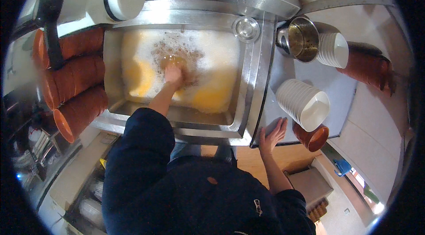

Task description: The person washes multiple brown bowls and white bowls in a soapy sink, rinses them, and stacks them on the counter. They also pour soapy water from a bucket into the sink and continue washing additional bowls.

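Note:
My left hand point(174, 75) reaches down into soapy water point(212, 95) in a metal sink point(245, 115). Its fingers are hidden by foam and dark, bubbly water, and a yellowish patch shows just beyond them. What it holds, if anything, cannot be made out. On the grey counter point(265, 113) to the right, my right hand point(273, 137) lies flat with fingers stretched out, holding nothing. Close to its fingertips lies a stack of white bowls point(303, 104) on its side. A reddish-brown bowl point(312, 138) lies tipped beside that stack.
Stacks of reddish-brown bowls point(75, 78) line the sink's left side. A metal pot point(303, 39), more white bowls point(333, 50) and a brown stack point(365, 69) sit at the counter's far right. A round metal strainer point(246, 29) rests at the sink's far corner.

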Tool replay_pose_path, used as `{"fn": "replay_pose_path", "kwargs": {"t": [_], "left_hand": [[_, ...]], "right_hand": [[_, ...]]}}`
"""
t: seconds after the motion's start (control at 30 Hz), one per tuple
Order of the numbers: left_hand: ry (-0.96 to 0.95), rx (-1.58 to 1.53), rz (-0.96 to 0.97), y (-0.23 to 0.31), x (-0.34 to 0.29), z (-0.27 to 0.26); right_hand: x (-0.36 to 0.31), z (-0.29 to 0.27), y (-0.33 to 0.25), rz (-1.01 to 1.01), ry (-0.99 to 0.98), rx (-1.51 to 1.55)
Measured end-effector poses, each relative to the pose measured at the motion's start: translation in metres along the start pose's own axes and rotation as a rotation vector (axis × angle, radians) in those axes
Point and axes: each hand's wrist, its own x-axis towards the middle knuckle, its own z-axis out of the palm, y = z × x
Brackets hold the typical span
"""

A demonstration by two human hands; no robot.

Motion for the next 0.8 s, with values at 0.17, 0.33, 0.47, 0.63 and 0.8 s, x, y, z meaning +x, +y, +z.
{"fn": "replay_pose_path", "kwargs": {"t": [0.17, 0.33, 0.47, 0.63, 0.8], "left_hand": [[-0.444, -0.069, -0.050, 0.012, 0.030, 0.003], [0.068, -0.232, -0.233, 0.013, 0.028, 0.021], [0.112, -0.101, -0.180, 0.006, 0.030, 0.037], [-0.053, -0.547, -0.404, 0.016, 0.031, 0.048], [-0.110, -0.479, -0.476, 0.030, 0.027, 0.035]], "right_hand": [[-0.001, 0.002, 0.001, 0.025, -0.031, 0.008], [-0.001, 0.003, -0.001, 0.013, -0.022, 0.011], [-0.001, 0.003, 0.001, 0.008, -0.026, -0.010], [-0.001, 0.004, 0.001, 0.014, -0.027, -0.021], [0.000, 0.003, -0.001, 0.009, -0.027, -0.027]]}}
